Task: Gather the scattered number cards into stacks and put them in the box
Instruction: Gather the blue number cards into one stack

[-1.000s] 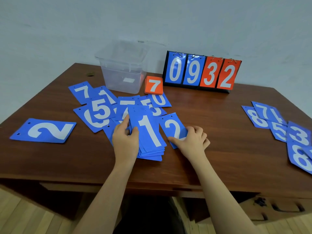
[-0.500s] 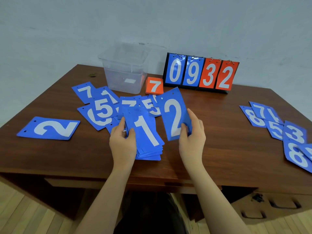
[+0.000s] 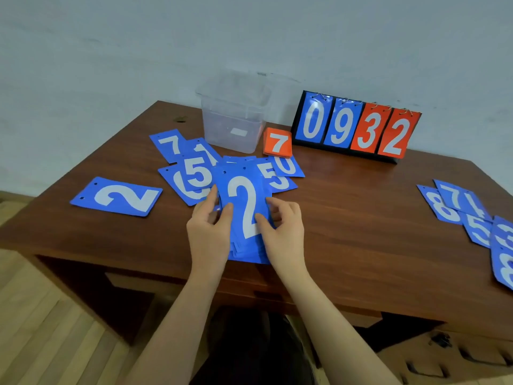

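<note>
Both hands are gripping the blue card stack [image 3: 245, 218] at the wooden desk's [image 3: 361, 218] near edge; left hand [image 3: 209, 232] and right hand [image 3: 283, 232] are pinching its sides, a "2" card lying uppermost; loose blue cards [image 3: 194, 173] are lying beyond; the clear plastic box [image 3: 233, 118], orange "7" stack [image 3: 277, 143] and flip scoreboard [image 3: 355, 129] are standing farthest back.

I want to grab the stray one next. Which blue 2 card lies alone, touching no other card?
The blue 2 card lying sideways at the table's left, apart from every pile. The other blue 2 tops the stack that both hands hold.
</note>
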The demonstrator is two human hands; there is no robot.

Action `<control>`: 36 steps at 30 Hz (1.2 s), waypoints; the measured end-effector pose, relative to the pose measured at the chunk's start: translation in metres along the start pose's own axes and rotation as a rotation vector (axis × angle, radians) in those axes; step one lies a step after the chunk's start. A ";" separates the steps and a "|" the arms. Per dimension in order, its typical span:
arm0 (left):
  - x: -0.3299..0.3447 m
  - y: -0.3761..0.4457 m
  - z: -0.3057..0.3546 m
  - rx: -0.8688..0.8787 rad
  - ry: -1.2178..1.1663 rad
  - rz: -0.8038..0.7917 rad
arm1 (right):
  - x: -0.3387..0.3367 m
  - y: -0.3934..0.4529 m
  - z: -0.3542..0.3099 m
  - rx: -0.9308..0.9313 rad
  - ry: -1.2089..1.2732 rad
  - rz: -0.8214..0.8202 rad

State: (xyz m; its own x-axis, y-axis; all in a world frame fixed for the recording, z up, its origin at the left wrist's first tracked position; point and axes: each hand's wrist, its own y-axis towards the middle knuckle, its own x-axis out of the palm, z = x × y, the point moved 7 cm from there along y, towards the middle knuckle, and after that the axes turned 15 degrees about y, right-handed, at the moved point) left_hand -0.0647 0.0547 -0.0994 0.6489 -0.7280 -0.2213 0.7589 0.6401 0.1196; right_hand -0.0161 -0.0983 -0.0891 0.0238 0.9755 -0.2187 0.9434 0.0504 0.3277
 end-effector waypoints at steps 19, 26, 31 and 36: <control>-0.082 0.018 -0.040 -0.112 0.152 0.173 | 0.041 0.016 0.034 0.438 -0.492 -0.175; -0.075 0.017 -0.040 -0.108 0.128 0.133 | 0.019 0.014 0.037 0.430 -0.500 -0.105; -0.059 0.013 -0.038 -0.101 0.107 0.072 | -0.014 0.015 0.046 0.485 -0.537 -0.088; -0.044 0.009 -0.032 -0.076 0.109 0.048 | -0.024 0.015 0.048 0.473 -0.462 -0.069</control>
State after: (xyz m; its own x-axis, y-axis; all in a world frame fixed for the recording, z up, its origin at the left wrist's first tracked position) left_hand -0.0881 0.1003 -0.1198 0.6718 -0.6675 -0.3210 0.7179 0.6936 0.0600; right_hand 0.0133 -0.1311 -0.1227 -0.0021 0.7761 -0.6306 0.9889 -0.0921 -0.1166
